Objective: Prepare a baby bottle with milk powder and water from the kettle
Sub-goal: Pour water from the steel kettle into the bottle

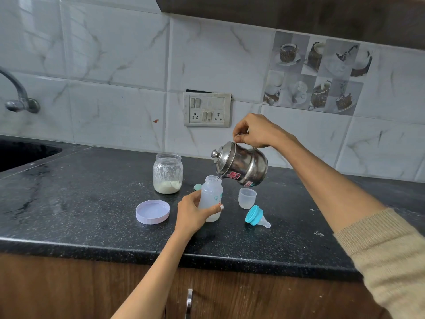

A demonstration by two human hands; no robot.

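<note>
My left hand [192, 214] grips a clear baby bottle [212, 194] standing upright on the black counter [92, 203]. A steel kettle [243, 165] is tilted to the left above it, held by its handle in my right hand [255, 132], and its spout sits at the bottle's open mouth. Some whitish content shows at the bottle's bottom. An open glass jar [167, 173] with milk powder at its bottom stands behind the bottle to the left. The teal ring with its teat [256, 216] lies on its side to the right.
A lilac jar lid [152, 211] lies upside down left of the bottle. A clear bottle cap [247, 198] stands right of it. A small teal scoop [197, 186] peeks out behind the bottle. A sink [23, 153] and tap [18, 97] are far left, a socket panel [207, 109] on the wall.
</note>
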